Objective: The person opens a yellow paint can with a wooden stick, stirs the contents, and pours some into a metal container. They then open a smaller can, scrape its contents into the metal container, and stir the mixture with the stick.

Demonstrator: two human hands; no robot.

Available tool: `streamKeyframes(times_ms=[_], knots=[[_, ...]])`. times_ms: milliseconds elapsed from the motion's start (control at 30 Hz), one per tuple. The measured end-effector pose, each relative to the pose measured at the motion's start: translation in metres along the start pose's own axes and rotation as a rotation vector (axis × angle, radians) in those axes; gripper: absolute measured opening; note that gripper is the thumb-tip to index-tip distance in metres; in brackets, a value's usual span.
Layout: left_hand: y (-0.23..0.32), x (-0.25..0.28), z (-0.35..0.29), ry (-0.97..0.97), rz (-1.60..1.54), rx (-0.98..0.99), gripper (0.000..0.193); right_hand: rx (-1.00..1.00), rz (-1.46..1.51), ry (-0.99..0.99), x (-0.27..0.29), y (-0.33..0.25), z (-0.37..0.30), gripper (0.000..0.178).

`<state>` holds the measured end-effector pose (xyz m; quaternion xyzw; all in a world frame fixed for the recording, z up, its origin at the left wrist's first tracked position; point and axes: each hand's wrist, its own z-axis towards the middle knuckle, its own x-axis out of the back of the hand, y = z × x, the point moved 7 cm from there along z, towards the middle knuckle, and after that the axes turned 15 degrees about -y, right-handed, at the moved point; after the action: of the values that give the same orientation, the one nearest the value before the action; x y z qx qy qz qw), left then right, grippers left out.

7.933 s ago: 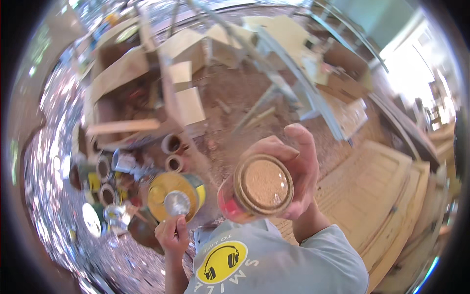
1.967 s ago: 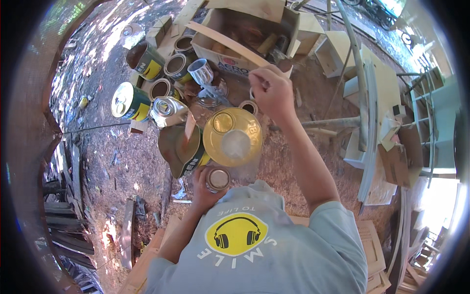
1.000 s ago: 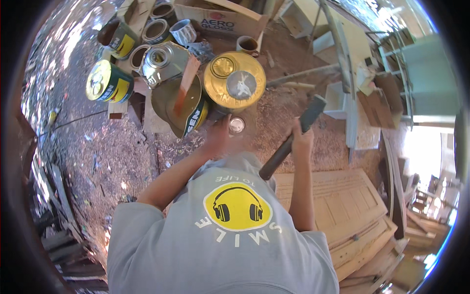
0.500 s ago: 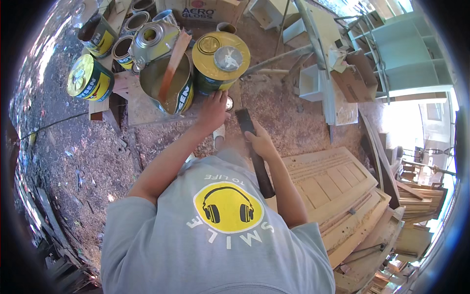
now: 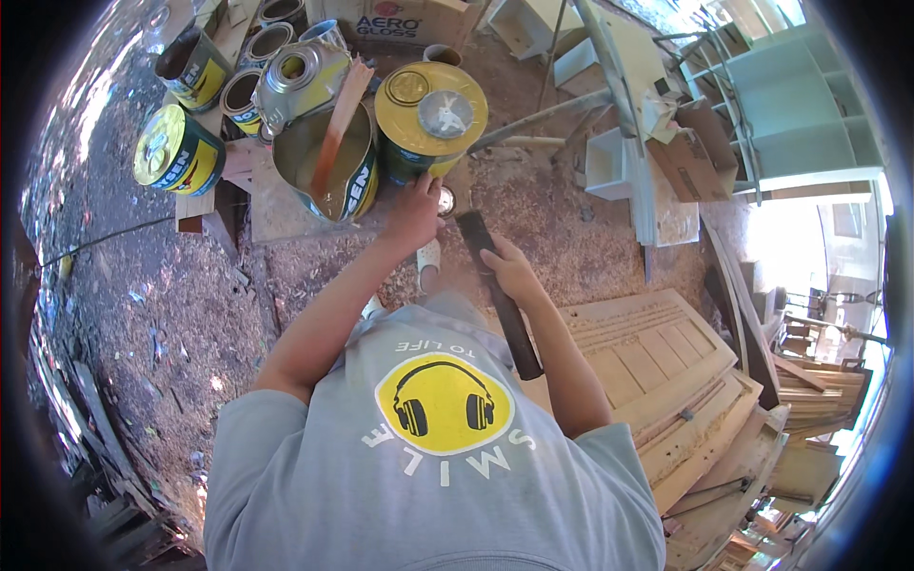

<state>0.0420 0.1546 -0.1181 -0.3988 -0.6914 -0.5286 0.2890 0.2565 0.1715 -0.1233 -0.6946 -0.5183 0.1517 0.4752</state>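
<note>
We see the left hand [image 5: 415, 211] reaching down to a small round lid [image 5: 445, 201] on the ground, fingers curled at its edge, just beside the closed yellow-topped can [image 5: 430, 112]; whether it pinches the lid we cannot tell. The right hand [image 5: 511, 273] is clenched around a dark flat bar [image 5: 501, 295] that slants from near the lid back toward the body. Left of the closed can stands an open can [image 5: 324, 167] with a reddish stirring stick [image 5: 335, 127] leaning in it. Wooden door panels [image 5: 657, 362] lie to the right on the sawdust-strewn ground
</note>
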Motion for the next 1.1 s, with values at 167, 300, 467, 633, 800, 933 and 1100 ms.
streamKeyframes(times_ms=[167,300,467,633,800,933,1100], knots=[[0.0,-0.002,0.0,0.025,0.028,-0.009,0.085,-0.087,0.218,-0.044,-0.006,-0.015,0.004,0.036],[0.002,0.004,-0.005,0.049,0.041,0.013,0.08,-0.23,0.301,-0.062,-0.006,-0.026,0.0,0.035],[0.005,0.004,-0.006,0.029,-0.023,0.022,0.078,-0.122,0.018,-0.112,-0.003,0.009,0.007,0.036],[0.002,0.003,-0.004,0.06,-0.024,-0.017,0.078,-0.247,0.386,-0.118,-0.006,-0.015,-0.002,0.036],[0.002,0.002,-0.005,0.027,-0.042,-0.024,0.078,-0.207,0.34,-0.085,-0.002,-0.019,0.001,0.039],[0.002,0.002,-0.005,0.028,-0.036,-0.031,0.078,-0.218,0.276,-0.093,0.002,-0.019,-0.001,0.027],[0.003,0.003,-0.004,0.0,-0.042,-0.026,0.078,-0.203,0.164,-0.166,0.001,-0.009,0.008,0.037]])
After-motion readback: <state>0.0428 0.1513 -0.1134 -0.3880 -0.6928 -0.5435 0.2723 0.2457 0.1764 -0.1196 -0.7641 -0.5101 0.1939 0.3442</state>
